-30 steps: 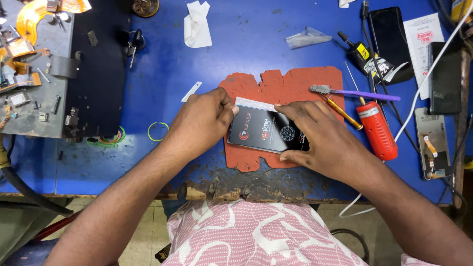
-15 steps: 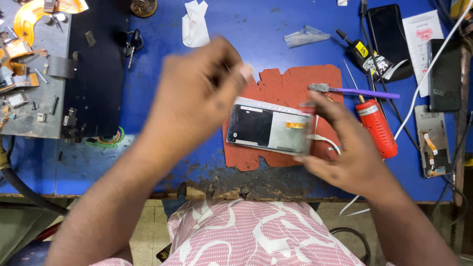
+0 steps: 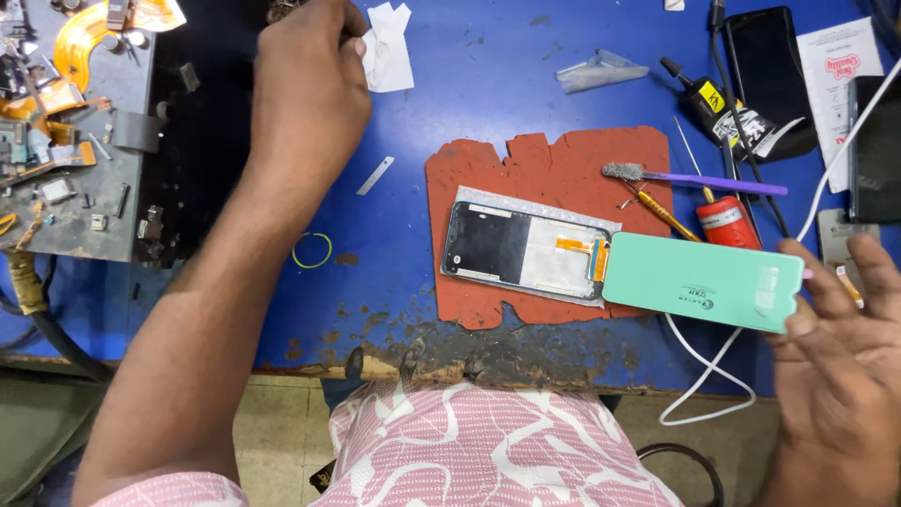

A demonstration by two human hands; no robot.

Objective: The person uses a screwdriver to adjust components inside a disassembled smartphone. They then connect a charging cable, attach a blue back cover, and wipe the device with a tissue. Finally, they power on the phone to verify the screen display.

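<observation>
Your right hand holds a mint-green phone back cover by its right end, thumb and fingertips pinching the edge while the other fingers spread loosely; the cover hangs just right of the red rubber mat, its left end overlapping the mat's right edge. On the mat lies an opened phone display assembly, dark glass to the left, pale backing and an orange flex strip toward the right, resting on a silvery sheet. Your left hand is raised well to the upper left of the mat, fingers curled together near a scrap of white paper; whether they pinch anything cannot be told. A purple-handled brush lies across the mat's upper right corner, a yellow-handled tool and a red tube just beside it. A small green ring and a thin metal strip sit on the blue workbench left of the mat. Far left of the mat stands a grey tray of loose parts; a white cable loops below its right side
</observation>
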